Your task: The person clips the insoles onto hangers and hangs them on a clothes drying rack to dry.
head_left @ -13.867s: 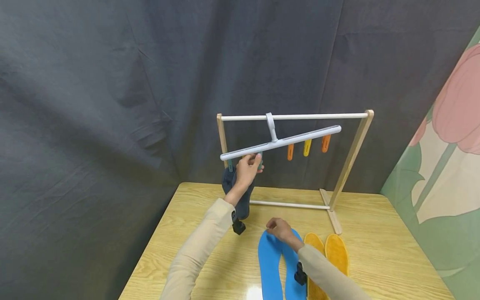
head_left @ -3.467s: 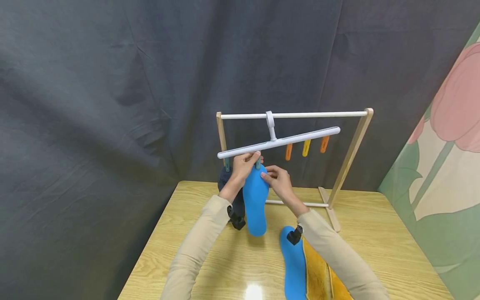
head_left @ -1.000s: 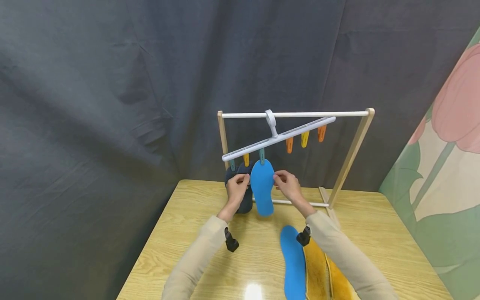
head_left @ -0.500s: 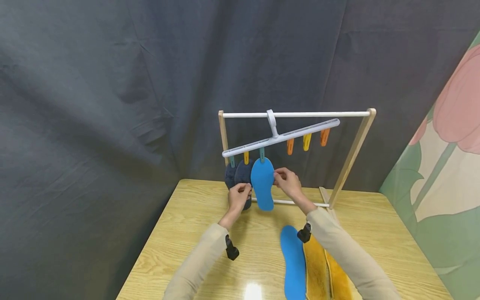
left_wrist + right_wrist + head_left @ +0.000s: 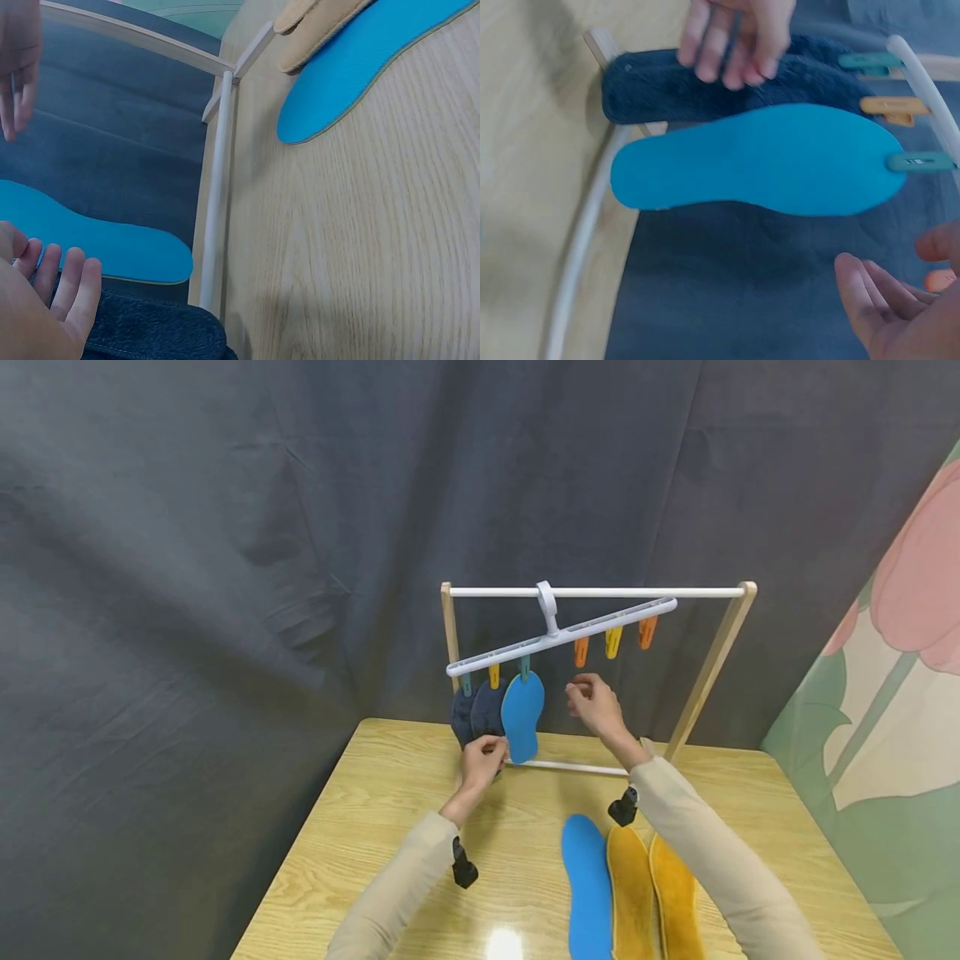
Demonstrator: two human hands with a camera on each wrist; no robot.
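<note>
A blue insole hangs by its wide end from a green peg on the tilted light-grey clip hanger. To its left hang two dark furry insoles, one on a yellow peg, one on another green peg. My left hand is by the blue insole's lower edge, in front of the dark ones, fingers loosely bent and holding nothing. Right of the blue insole, my right hand is held in the air, apart from it, fingers relaxed. Two orange pegs and a yellow one hang unused at the hanger's right.
The hanger hooks over the white top bar of a wooden-legged rack; a lower white bar runs near the table's back edge. A second blue insole and two golden-yellow furry insoles lie side by side at the table's front.
Since the oldest frame, one blue insole has gone from the table onto the green peg. Over the last second, both hands have come off it: the right moved right and up, the left lower.
</note>
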